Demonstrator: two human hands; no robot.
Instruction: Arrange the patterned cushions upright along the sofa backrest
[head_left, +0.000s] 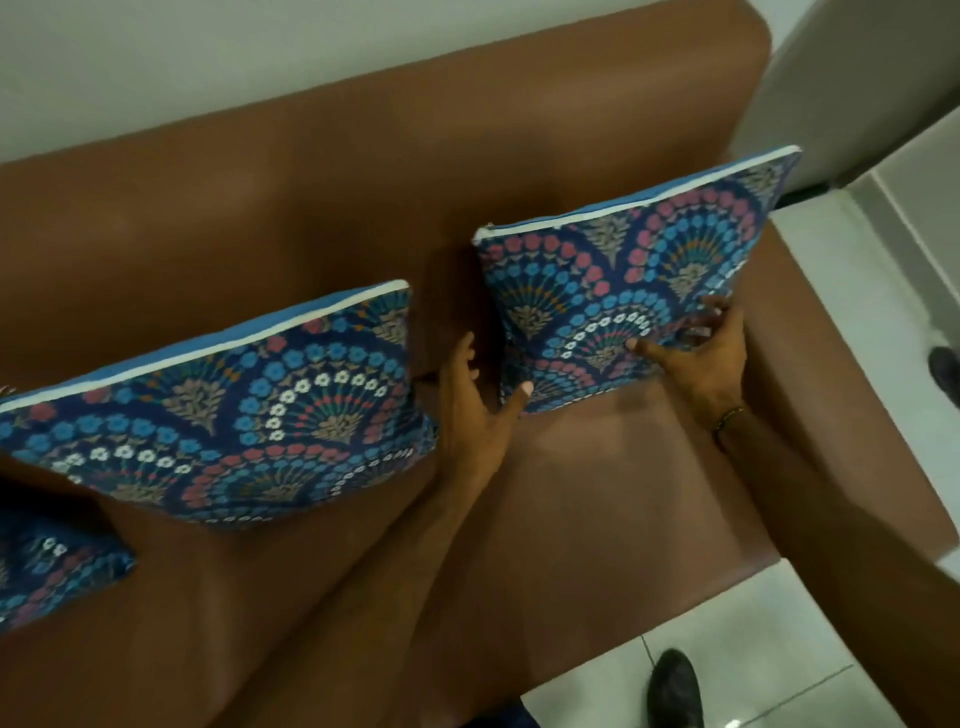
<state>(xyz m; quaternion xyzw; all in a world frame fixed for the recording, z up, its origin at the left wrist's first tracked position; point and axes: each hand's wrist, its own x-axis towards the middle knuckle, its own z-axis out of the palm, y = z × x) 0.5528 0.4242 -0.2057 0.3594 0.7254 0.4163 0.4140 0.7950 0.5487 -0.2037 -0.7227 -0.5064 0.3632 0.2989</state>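
Observation:
Two blue patterned cushions stand upright against the brown sofa backrest (311, 171). The right cushion (623, 270) is between my hands. My left hand (472, 395) is at its lower left corner, fingers spread and thumb touching the corner. My right hand (696, 353) presses on its lower right face, fingers bent on the fabric. The left cushion (234, 415) leans back beside my left hand. A third patterned cushion (47, 571) lies at the far left edge, only partly in view.
The brown sofa seat (597, 493) stretches in front of the cushions, with the armrest (831, 374) at the right. White floor tiles (779, 623) and a dark shoe (675, 686) show below right. A white wall rises behind the sofa.

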